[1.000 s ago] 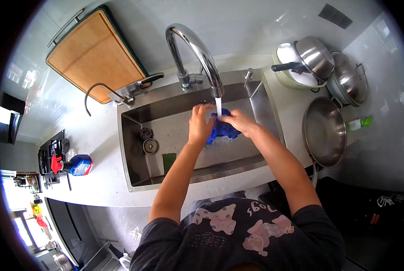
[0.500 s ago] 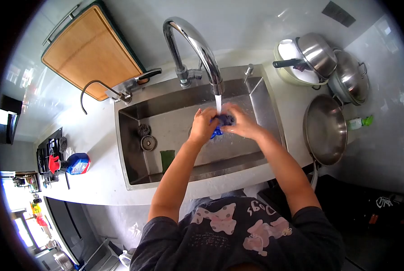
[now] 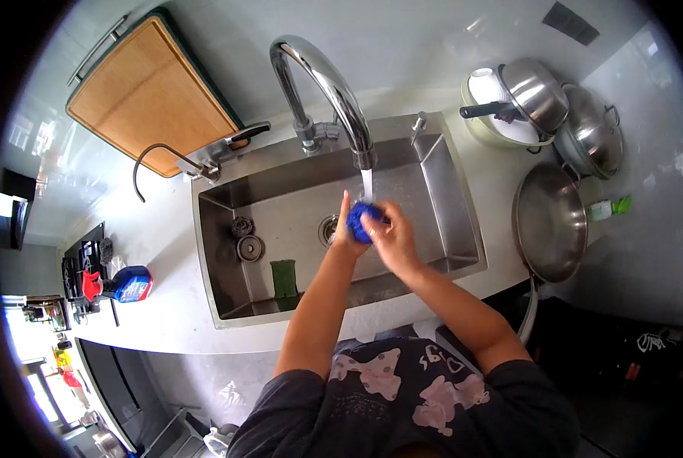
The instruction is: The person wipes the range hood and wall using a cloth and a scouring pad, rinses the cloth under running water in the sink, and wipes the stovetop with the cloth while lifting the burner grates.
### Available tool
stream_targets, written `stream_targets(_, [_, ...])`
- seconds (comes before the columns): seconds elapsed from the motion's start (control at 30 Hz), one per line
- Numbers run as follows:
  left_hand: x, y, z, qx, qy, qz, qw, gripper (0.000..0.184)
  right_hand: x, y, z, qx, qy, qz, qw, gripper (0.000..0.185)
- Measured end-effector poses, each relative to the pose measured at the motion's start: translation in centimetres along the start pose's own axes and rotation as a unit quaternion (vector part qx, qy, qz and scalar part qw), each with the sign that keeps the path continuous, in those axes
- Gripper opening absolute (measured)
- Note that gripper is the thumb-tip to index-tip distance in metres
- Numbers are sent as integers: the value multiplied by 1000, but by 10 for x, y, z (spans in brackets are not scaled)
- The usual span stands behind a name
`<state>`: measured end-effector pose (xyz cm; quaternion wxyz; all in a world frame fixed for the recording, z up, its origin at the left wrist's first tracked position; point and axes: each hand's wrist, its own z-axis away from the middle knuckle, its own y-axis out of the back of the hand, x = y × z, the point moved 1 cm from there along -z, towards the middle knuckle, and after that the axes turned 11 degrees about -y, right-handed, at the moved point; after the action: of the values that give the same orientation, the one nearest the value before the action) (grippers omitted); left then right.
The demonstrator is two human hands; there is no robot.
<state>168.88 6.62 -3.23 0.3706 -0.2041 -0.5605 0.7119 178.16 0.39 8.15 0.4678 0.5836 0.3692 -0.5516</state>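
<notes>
Under the faucet (image 3: 322, 72), between my two hands, is a bunched-up blue scrubber (image 3: 363, 220). My right hand (image 3: 395, 240) wraps it from the right, thumb pressed on top. Against its left side lies my left hand (image 3: 347, 233), held edge-up with a finger pointing upward; most of its other fingers are hidden. Water runs from the spout just behind the scrubber. Below, the steel sink (image 3: 299, 217) holds a green scouring pad (image 3: 284, 278), a round drain strainer (image 3: 250, 248) and a dark scourer (image 3: 241, 226).
A wooden cutting board (image 3: 151, 88) leans at the back left, with a knife (image 3: 235, 137) near it. Left on the counter stands a blue spray bottle (image 3: 132, 284). To the right are a large pan (image 3: 551, 221), a lidded pot (image 3: 593, 130) and a basin with bowls (image 3: 502, 126).
My hands have come closer together, lower and slightly away from the stream, now pressing the blue scrubber between them. The view has shifted slightly.
</notes>
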Motion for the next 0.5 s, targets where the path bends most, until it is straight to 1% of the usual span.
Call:
stream_targets(0.03, [0, -10, -6, 73, -39, -5, 997, 56, -4, -6, 9, 11, 89, 75, 993, 18])
stream_targets(0.07, [2, -1, -13, 17, -22, 50, 998, 50, -8, -10, 17, -3, 137, 173, 975, 19])
stream_targets(0.1, [3, 10, -19, -40, -5, 105, 994, 45, 0, -19, 19, 7, 169, 161, 972, 22])
stream_targets(0.13, [-3, -9, -14, 26, -102, -25, 994, 39, 4, -26, 17, 28, 165, 212, 963, 24])
stream_targets(0.17, [-8, -28, -7, 113, -173, -170, 964, 35, 9, -31, 14, 49, 161, 261, 950, 25])
stream_targets(0.2, [-11, 0, -21, -4, -139, -74, 987, 35, 29, -35, 2, 42, 135, 232, 962, 27])
stream_targets(0.23, [-14, 31, -34, -119, -103, 24, 987, 36, 32, -33, -11, 34, 35, 242, 969, 30])
stream_targets(0.27, [-15, 45, -38, -230, -63, 122, 963, 37, 41, -31, -24, 81, 19, 200, 976, 31])
stream_targets(0.3, [-16, 31, -32, -229, -63, 120, 964, 37, 54, -30, -38, 128, 4, 158, 979, 33])
stream_targets(0.33, [-19, 4, -22, 12, -103, -41, 994, 39, 71, -25, -54, 144, -26, 159, 976, 35])
stream_targets(0.37, [-23, -12, -14, 251, -134, -199, 938, 43, 83, -18, -64, 160, -56, 160, 972, 38])
stream_targets(0.4, [-26, -16, -15, 291, -172, -233, 912, 44, 69, -13, -65, 117, -163, 172, 965, 43])
stream_targets(0.43, [-22, 7, -23, 290, -171, -235, 912, 44, 67, -14, -59, 119, -163, 171, 964, 43])
stream_targets(0.47, [-16, 49, -38, 256, -136, -253, 923, 43, 67, -16, -47, 90, -139, 142, 976, 43])
stream_targets(0.5, [-10, 73, -48, 221, -101, -270, 932, 43, 65, -19, -35, 60, -115, 115, 985, 42])
